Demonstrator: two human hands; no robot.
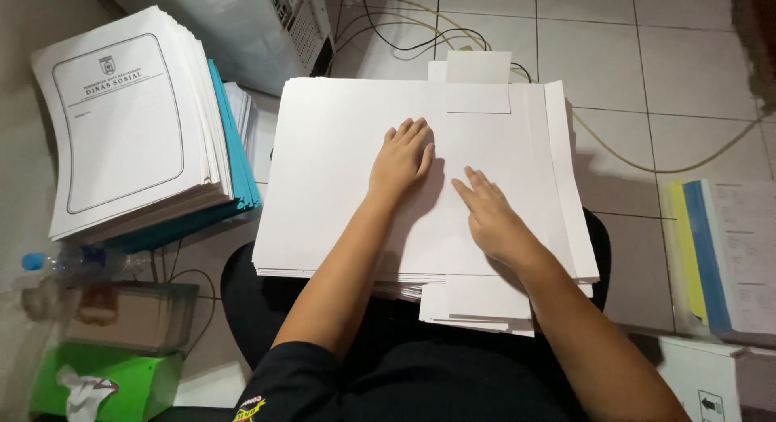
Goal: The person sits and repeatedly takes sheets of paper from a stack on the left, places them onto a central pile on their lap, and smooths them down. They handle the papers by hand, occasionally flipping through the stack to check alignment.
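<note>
Resting flat on a broad stack of smooth white sheets (339, 187), both hands are seen with nothing grasped: the left hand (400, 159) is spread, fingers together, near the middle, while the right hand (493, 216) is pressed palm-down toward the stack's right edge. The stack is carried on the lap, apparently. A pile of bordered forms (121, 115) over blue folders is seen on the tiled floor (663, 50).

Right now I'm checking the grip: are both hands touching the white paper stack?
Touching. The head view shows the left hand and right hand lying flat, palms down, on the white paper stack.
</note>
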